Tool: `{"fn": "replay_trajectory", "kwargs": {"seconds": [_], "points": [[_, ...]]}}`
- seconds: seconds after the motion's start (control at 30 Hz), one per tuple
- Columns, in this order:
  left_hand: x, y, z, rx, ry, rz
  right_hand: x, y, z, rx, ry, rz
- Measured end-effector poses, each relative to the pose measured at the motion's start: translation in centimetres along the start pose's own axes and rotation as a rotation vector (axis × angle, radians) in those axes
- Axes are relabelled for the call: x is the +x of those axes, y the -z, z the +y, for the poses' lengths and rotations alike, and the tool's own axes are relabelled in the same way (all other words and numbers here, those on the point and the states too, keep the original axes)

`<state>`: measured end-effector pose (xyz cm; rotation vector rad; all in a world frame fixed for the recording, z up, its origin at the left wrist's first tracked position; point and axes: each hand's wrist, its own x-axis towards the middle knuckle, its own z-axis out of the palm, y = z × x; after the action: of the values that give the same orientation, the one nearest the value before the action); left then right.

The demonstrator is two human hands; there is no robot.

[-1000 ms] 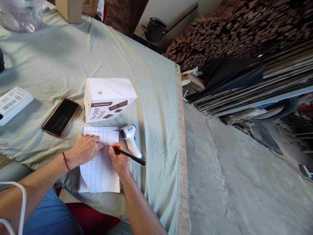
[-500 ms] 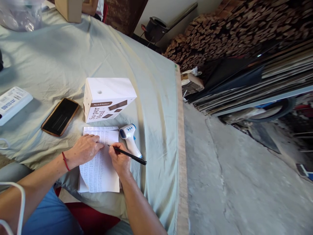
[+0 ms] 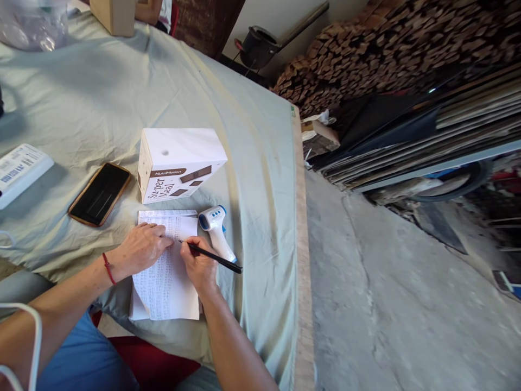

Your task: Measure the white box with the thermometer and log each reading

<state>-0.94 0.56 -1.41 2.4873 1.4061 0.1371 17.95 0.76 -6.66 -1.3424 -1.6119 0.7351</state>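
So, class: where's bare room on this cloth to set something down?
Bare cloth stretches between the white box and cardboard box, and from the white box rightward to the wooden edge. It's crowded around the right hand: papers, left hand, pen, white-blue device.

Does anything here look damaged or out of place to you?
Nothing looks spilled. The written sheet under the left hand sits out of line with the paper beneath it, and a long crack runs through the concrete floor beside the table.
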Motion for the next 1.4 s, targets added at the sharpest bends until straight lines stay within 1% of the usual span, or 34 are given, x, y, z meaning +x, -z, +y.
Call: {"fn": "replay_trajectory", "kwargs": {"seconds": [0.2, 0.5, 0.73, 1.03, 1.2, 1.4], "points": [[0.07, 0.28, 0.15, 0.003, 0.026, -0.034, 0.04, 0.05, -0.07, 0.011, 0.012, 0.004], [0.09, 0.4, 0.16, 0.023, 0.021, -0.035, -0.05, -0.06, 0.01, 0.008, 0.005, 0.017], [-0.05, -0.19, -0.1, 0.039, -0.018, 0.041, 0.0, 0.05, -0.1, 0.012, 0.021, 0.008], [-0.08, -0.39, -0.18, 0.021, -0.013, 0.05, 0.05, 0.14, 0.01, 0.011, 0.025, -0.015], [-0.07, -0.5, -0.21, -0.009, -0.02, 0.075, 0.04, 0.19, 0.05, 0.023, 0.028, -0.007], [-0.01, -0.14, -0.02, 0.04, -0.006, 0.026, -0.14, 0.07, 0.07, 0.035, 0.011, 0.014]]}}
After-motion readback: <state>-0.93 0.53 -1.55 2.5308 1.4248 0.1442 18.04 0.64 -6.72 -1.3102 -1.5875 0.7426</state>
